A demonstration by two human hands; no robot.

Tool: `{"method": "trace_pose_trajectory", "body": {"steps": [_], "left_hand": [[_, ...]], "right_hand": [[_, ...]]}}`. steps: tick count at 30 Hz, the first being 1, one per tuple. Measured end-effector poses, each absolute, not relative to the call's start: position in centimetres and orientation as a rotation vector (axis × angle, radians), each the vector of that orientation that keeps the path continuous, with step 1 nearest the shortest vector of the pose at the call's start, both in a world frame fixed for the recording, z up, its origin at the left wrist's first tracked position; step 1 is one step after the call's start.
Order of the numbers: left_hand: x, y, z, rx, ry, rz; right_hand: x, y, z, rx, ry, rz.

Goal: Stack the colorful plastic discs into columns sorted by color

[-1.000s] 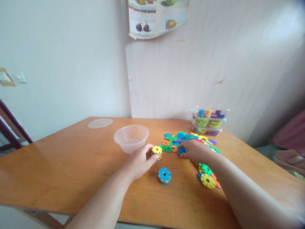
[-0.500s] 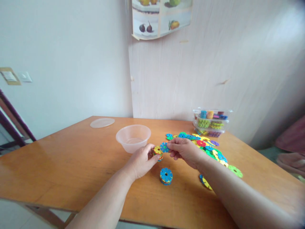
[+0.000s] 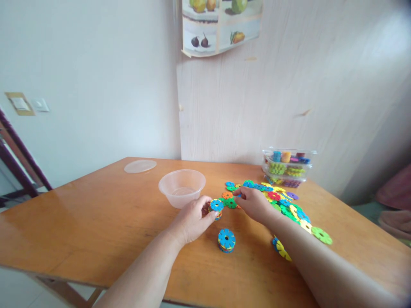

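Observation:
My left hand (image 3: 192,219) is closed around a small stack of plastic flower discs (image 3: 216,207), now topped by a blue disc, held just above the wooden table (image 3: 80,222). My right hand (image 3: 253,202) reaches into the loose pile of coloured discs (image 3: 282,201), fingers curled and pinching at a piece near an orange and a green disc; what it grips is too small to name. A second short stack with a blue top (image 3: 226,240) stands on the table in front of my hands.
A clear plastic bowl (image 3: 182,187) stands left of the pile, its lid (image 3: 140,166) lying further back. Clear boxes of sorted discs (image 3: 288,167) are stacked by the wall. More discs (image 3: 321,235) lie near my right forearm. A fruit poster hangs on the wall.
My right hand carried a blue disc from the pile onto the stack in my left hand, then moved back to the pile. The stack's top changed from yellow to blue.

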State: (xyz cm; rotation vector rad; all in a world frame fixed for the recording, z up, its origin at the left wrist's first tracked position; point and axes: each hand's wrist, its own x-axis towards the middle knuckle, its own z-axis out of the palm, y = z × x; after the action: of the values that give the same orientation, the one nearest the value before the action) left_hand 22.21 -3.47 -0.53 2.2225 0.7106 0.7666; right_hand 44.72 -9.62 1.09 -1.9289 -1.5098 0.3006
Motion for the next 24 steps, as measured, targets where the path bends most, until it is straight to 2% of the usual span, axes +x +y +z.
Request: {"method": "trace_pose_trajectory", "body": {"steps": [6, 13, 16, 21, 24], "left_hand": [[22.2, -3.5, -0.5, 2.206, 0.685, 0.765], [22.1, -3.6, -0.4, 2.195, 0.662, 0.775], [22.2, -3.7, -0.3, 2.19, 0.657, 0.772], [22.3, -3.6, -0.4, 2.197, 0.687, 0.776], [22.3, -3.5, -0.5, 2.213, 0.694, 0.778]], "right_hand": [[45.0, -9.9, 0.9, -2.164, -1.783, 0.038], [45.0, -9.2, 0.3, -2.111, -1.749, 0.043], [45.0, -9.1, 0.6, -1.978, -1.588, 0.203], [43.9, -9.9, 1.9, -1.558, -1.125, 0.794], [42.6, -10.3, 2.3, -1.326, -1.031, 0.98]]}}
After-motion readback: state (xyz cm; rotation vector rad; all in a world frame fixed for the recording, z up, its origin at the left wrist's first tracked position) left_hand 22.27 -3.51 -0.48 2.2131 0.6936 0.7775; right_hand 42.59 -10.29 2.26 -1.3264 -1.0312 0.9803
